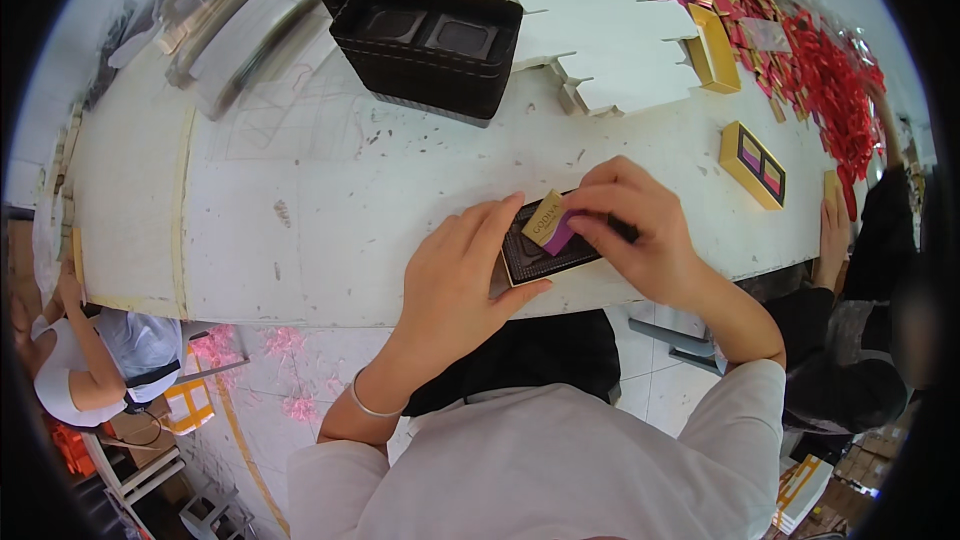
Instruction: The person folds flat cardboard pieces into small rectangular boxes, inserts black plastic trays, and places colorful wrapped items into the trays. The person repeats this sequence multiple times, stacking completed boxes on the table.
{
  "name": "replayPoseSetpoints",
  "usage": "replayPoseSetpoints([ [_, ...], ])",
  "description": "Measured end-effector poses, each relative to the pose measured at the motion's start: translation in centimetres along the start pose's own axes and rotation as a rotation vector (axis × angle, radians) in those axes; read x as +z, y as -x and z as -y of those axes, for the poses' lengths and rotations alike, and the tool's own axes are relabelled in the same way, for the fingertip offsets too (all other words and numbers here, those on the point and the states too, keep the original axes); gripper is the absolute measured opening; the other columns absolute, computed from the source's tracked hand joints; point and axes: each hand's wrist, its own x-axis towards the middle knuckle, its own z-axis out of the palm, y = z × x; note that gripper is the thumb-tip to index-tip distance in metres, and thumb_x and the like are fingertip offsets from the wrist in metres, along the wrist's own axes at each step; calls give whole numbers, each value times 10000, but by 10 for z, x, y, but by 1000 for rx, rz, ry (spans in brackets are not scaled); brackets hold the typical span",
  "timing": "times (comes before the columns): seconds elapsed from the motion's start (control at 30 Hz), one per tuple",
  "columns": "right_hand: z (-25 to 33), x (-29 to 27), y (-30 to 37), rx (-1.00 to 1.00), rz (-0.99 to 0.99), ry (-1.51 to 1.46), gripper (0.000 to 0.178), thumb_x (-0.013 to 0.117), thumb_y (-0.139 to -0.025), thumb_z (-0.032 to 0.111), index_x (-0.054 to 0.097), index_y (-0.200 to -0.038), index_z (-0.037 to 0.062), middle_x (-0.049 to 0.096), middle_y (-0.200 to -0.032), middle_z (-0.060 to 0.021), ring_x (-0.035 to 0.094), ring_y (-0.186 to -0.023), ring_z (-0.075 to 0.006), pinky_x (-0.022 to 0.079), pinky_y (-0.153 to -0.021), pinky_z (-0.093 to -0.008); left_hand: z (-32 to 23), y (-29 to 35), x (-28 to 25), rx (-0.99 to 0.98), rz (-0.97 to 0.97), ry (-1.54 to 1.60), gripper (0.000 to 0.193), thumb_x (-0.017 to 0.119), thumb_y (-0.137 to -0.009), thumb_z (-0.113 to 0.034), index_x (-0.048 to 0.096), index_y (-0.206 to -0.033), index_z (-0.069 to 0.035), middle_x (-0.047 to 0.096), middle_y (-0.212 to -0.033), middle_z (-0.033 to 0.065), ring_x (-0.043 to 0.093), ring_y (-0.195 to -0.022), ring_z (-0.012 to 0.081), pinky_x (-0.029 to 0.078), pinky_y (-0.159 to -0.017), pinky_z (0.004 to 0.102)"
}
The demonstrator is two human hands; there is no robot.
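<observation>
A small dark plastic tray (540, 258) with moulded pockets lies at the near edge of the white worktable (300, 220). My left hand (462, 275) rests on its left side, fingers flat, thumb at the tray's front edge. My right hand (640, 230) pinches a small gold and purple wrapped square (550, 223) over the tray, tilted, touching the left fingertips.
A stack of dark trays (430, 40) stands at the back centre, white folded cartons (605, 35) to its right. A gold box (752, 164) holding two squares lies at right. Red and purple wrapped pieces (820, 70) are heaped far right. Another person's hand (832, 230) rests on the right edge. A person (90, 350) sits at lower left.
</observation>
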Motion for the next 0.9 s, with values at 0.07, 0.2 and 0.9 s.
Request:
replayPoseSetpoints([
  [0.07,-3,4,2,-154,58,209,242,716,-771,-6,645,-1002,4,552,-941,-106,579,-767,-235,494,-658,-307,-1,0,0,-9,3,-12,711,833,-661,-286,524,-1255,-46,610,-1105,118,604,-914,283,498,-738,354],
  [0.2,-5,1,-1,-359,137,407,262,734,-748,77,635,-968,-25,580,-1048,-135,604,-829,-273,509,-692,-345,0,0,1,3,-4,-10,702,836,-660,-288,528,-1243,-47,610,-1095,115,602,-909,285,498,-732,353],
  [0.9,-12,10,-7,-250,168,384,206,722,-742,59,641,-924,109,507,-953,-60,493,-880,-268,358,-782,-371,-5,-7,-6,-23,77,62,652,789,-717,-223,517,-1265,1,580,-1163,156,594,-977,300,497,-776,336],
])
